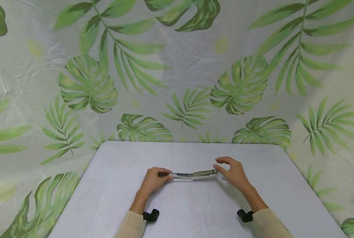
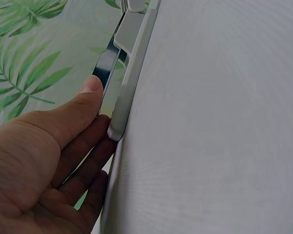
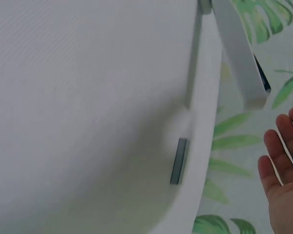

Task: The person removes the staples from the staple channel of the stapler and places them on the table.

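A white stapler (image 1: 181, 180) lies spread open on the table, its top arm (image 1: 205, 176) swung over to the right and tilted slightly up. My left hand (image 1: 155, 180) grips the left end of its base. In the left wrist view the thumb (image 2: 91, 84) presses the dark metal magazine (image 2: 105, 66), with fingers at the base's end. Close to the raised tip of the top arm, my right hand (image 1: 234, 172) has its fingers spread, holding nothing. A strip of staples (image 3: 179, 161) lies on the table below that hand, mostly hidden by it in the head view.
The white-covered table (image 1: 180, 211) ends in a back edge a little beyond the stapler. Behind it hangs a leaf-patterned curtain (image 1: 192, 72). Each wrist carries a black camera mount (image 1: 151, 215).
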A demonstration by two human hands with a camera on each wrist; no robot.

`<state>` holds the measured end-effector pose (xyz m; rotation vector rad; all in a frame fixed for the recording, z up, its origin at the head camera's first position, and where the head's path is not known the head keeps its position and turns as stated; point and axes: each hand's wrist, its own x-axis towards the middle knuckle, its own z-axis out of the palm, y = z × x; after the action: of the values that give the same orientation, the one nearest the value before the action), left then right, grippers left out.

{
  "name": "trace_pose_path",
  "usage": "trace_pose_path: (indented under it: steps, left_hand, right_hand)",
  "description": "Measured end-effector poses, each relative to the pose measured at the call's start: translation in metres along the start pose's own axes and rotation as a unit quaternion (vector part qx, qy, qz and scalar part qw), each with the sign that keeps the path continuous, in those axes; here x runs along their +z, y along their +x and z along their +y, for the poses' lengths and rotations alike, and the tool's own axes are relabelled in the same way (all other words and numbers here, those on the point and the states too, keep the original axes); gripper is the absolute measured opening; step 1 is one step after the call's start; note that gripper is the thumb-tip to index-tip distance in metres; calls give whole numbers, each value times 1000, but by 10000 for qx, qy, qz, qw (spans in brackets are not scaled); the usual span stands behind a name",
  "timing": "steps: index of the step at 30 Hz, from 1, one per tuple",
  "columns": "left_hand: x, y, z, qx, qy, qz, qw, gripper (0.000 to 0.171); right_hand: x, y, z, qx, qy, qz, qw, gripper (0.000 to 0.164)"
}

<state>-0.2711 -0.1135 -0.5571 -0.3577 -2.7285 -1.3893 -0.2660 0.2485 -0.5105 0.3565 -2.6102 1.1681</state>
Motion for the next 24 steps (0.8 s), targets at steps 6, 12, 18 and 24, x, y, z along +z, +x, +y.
trace_pose_path:
  steps: [6, 12, 18, 24]
  left_hand:
    - [0, 0, 0, 10, 1, 6, 10000, 24]
    - [0, 1, 0, 1, -60, 31, 10000, 23]
    - [0, 0, 0, -26, -106, -2, 9999, 23]
    - [-2, -1, -1, -14, -94, -7, 10000, 23]
  right_hand:
    - [12, 5, -13, -75, 77, -14, 9999, 36]
    - [26, 8, -23, -82, 97, -58, 9999, 33]
    - [37, 10, -29, -142, 151, -59, 9998, 32]
    - [46, 13, -37, -215, 262, -84, 9994, 29]
